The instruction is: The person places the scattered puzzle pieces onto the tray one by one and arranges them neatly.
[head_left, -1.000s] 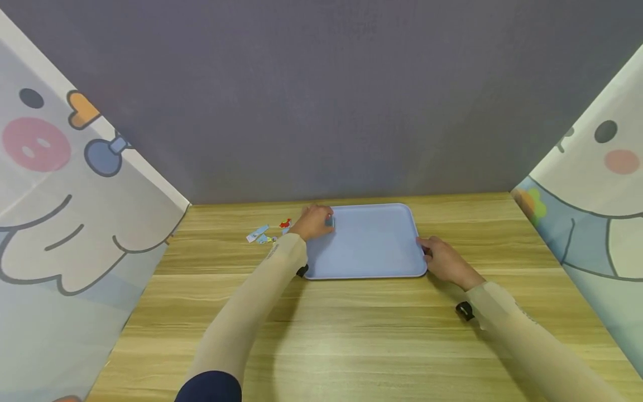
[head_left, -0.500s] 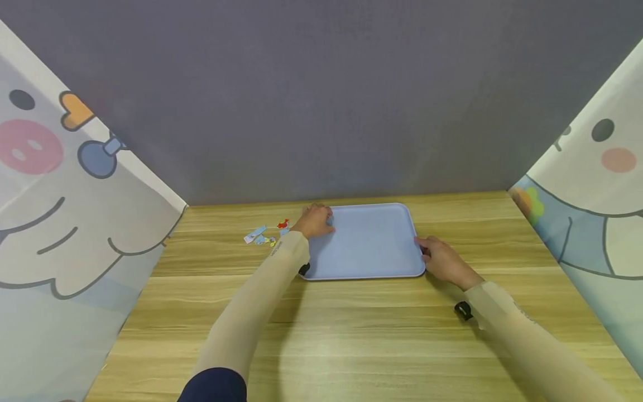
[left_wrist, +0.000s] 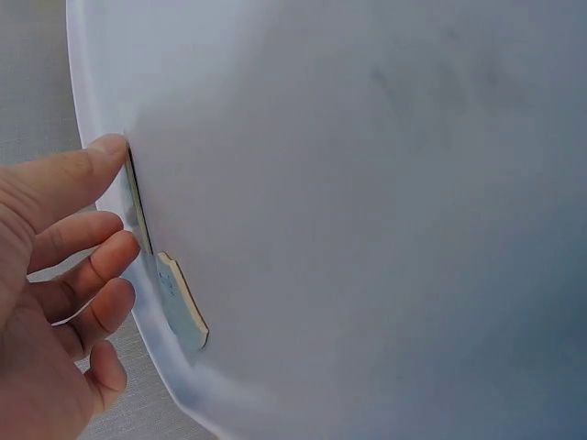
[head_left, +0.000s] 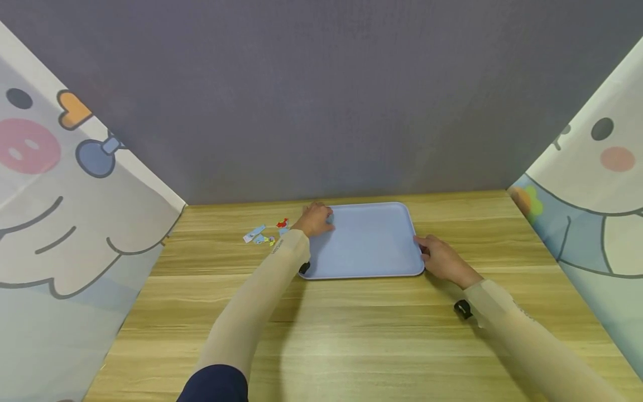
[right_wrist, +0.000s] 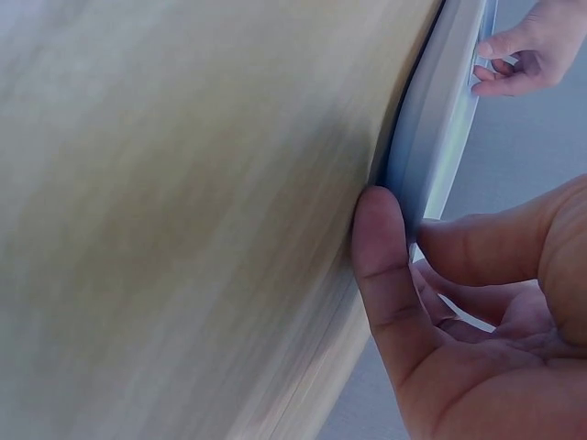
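A light-blue tray (head_left: 372,240) with a low raised rim lies on the wooden table. Over its left side is my left hand (head_left: 313,219), thumb and fingertips at the two ends of a thin puzzle piece (left_wrist: 138,202), seen edge-on beside the rim in the left wrist view. Just beyond those fingertips, a second pale-blue puzzle piece (left_wrist: 183,307) with a wooden edge lies in the tray. My right hand (head_left: 442,259) pinches the tray's right rim between thumb and forefinger; in the right wrist view the forefinger (right_wrist: 381,238) goes along the outer side, close to the tabletop.
Left of the tray, several small printed pieces (head_left: 258,233), light blue with some yellow, lie on the table (head_left: 351,335) near a red one (head_left: 282,223). A grey wall (head_left: 321,100) stands behind, and cartoon-printed panels (head_left: 40,223) close off both sides.
The piece at my left fingertips shows a slightly different, lighter face than before. Both hands keep nearly the same place on the tray; the head view has shifted a little.
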